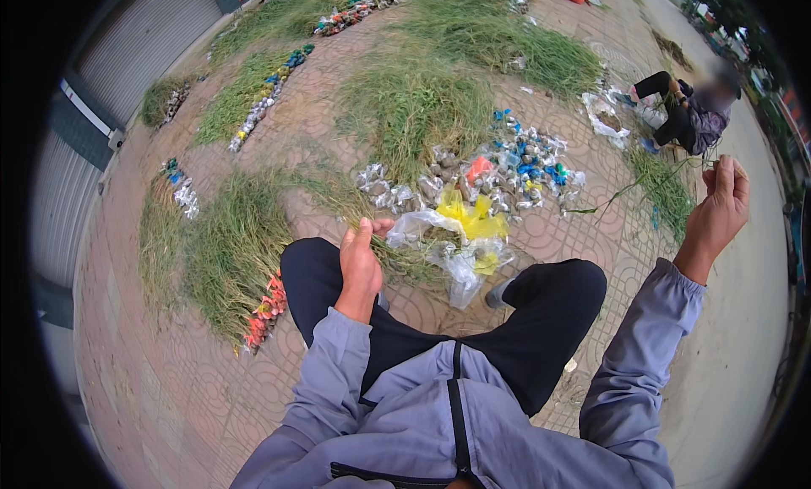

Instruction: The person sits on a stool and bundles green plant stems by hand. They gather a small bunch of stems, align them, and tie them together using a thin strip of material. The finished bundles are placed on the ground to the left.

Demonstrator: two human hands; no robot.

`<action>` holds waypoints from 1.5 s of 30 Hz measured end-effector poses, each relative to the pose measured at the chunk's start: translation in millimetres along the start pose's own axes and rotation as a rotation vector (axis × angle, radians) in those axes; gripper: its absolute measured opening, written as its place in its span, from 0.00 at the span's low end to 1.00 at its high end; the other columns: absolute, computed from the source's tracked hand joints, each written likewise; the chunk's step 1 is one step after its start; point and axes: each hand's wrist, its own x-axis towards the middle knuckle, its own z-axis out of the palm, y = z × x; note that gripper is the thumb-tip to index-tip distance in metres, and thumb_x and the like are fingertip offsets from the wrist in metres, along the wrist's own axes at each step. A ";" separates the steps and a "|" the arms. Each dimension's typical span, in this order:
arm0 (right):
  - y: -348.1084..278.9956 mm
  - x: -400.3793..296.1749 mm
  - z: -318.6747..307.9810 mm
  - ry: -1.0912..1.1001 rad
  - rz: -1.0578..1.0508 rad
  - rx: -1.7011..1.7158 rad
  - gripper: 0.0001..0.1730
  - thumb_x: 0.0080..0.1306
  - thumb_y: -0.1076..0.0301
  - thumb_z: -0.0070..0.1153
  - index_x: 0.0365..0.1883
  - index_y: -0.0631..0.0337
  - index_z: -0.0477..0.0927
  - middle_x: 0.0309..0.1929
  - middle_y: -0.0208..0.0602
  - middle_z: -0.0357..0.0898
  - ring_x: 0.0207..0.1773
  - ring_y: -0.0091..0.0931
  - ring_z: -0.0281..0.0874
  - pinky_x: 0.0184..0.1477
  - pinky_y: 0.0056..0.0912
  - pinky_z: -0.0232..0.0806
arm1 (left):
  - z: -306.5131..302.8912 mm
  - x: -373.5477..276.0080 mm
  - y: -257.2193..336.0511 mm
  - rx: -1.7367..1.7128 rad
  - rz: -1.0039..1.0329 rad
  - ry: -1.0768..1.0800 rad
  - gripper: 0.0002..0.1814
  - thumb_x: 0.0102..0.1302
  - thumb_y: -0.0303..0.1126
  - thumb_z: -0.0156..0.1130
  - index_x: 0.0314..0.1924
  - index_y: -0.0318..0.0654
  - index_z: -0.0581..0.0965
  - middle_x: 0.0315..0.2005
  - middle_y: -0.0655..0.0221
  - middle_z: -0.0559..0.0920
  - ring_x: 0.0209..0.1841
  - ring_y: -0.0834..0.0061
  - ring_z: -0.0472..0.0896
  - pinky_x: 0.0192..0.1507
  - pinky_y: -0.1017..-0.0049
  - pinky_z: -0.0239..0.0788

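Note:
My left hand (362,261) is over my left knee, thumb up, closed around a bunch of long green grass-like stems (396,256). Out to the right, my right hand (722,200) is raised and pinches a thin green stem (618,194) that trails down to the left. Between my knees lie open clear plastic bags (462,276) and a yellow plastic bag (467,213), with some plant material among them. Just beyond is a heap of small plastic-wrapped bundles (529,162), white, blue and clear, at the foot of a spread of green stems (418,108).
More stems with wrapped ends lie at left (237,248), several with orange wraps (266,311). A person (694,112) sits at the right by another pile of stems (662,178). Roller shutters (152,39) line the left side; a road (747,248) runs along the right.

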 end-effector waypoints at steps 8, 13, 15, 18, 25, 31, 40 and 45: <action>1.1 -117.3 58.6 -1.043 0.302 -0.071 0.06 0.72 0.72 0.55 0.37 0.65 0.76 0.30 0.27 0.72 0.34 0.20 0.69 0.38 0.26 0.64 | 31.8 -18.0 3.3 -0.107 -0.198 -0.218 0.16 0.80 0.39 0.49 0.38 0.33 0.74 0.42 0.54 0.84 0.47 0.58 0.85 0.54 0.60 0.76; 1.5 -232.4 98.5 -1.348 0.320 0.043 0.06 0.69 0.71 0.56 0.36 0.66 0.77 0.31 0.46 0.80 0.35 0.42 0.80 0.37 0.40 0.69 | 58.3 -44.7 10.3 -0.089 -0.307 -0.332 0.16 0.79 0.38 0.50 0.44 0.31 0.76 0.41 0.56 0.84 0.44 0.62 0.85 0.51 0.61 0.78; 5.0 -263.8 107.1 -1.375 0.455 0.087 0.08 0.68 0.68 0.57 0.36 0.65 0.79 0.31 0.51 0.81 0.36 0.48 0.81 0.37 0.46 0.69 | 57.2 -50.0 7.7 -0.117 -0.290 -0.331 0.13 0.79 0.36 0.50 0.47 0.33 0.77 0.41 0.62 0.84 0.43 0.72 0.83 0.49 0.69 0.75; 5.4 -281.6 113.4 -1.388 0.417 -0.122 0.10 0.66 0.64 0.60 0.38 0.62 0.81 0.33 0.54 0.82 0.39 0.52 0.79 0.39 0.52 0.69 | 53.5 -54.9 5.6 -0.113 -0.302 -0.334 0.11 0.79 0.34 0.49 0.51 0.35 0.76 0.44 0.67 0.83 0.45 0.78 0.82 0.52 0.74 0.73; 4.5 -291.5 114.7 -1.375 0.407 -0.235 0.10 0.66 0.63 0.57 0.36 0.62 0.82 0.32 0.54 0.82 0.38 0.52 0.80 0.39 0.53 0.70 | 48.6 -63.9 -1.6 -0.222 -0.405 -0.240 0.11 0.79 0.34 0.50 0.54 0.37 0.75 0.47 0.68 0.82 0.49 0.76 0.81 0.55 0.72 0.73; 4.3 -294.7 118.0 -1.428 0.474 -0.270 0.11 0.68 0.64 0.52 0.35 0.61 0.82 0.29 0.50 0.83 0.36 0.49 0.82 0.38 0.51 0.72 | 47.1 -66.1 -8.2 -0.153 -0.398 -0.188 0.13 0.80 0.37 0.49 0.55 0.38 0.75 0.43 0.69 0.81 0.43 0.76 0.81 0.40 0.69 0.77; -6.3 -298.4 119.7 -1.439 0.165 -0.421 0.11 0.68 0.66 0.50 0.30 0.62 0.80 0.24 0.44 0.83 0.29 0.42 0.84 0.35 0.47 0.74 | 47.9 -70.3 -5.0 -0.071 -0.405 -0.242 0.15 0.80 0.42 0.49 0.54 0.40 0.74 0.39 0.71 0.80 0.34 0.80 0.77 0.29 0.77 0.68; 9.7 -295.9 108.8 -1.392 0.745 0.187 0.07 0.69 0.71 0.54 0.33 0.65 0.80 0.22 0.35 0.82 0.28 0.32 0.83 0.37 0.35 0.73 | 39.9 -65.2 -3.2 0.029 -0.337 -0.315 0.14 0.80 0.42 0.49 0.49 0.38 0.75 0.34 0.71 0.78 0.26 0.81 0.74 0.27 0.78 0.65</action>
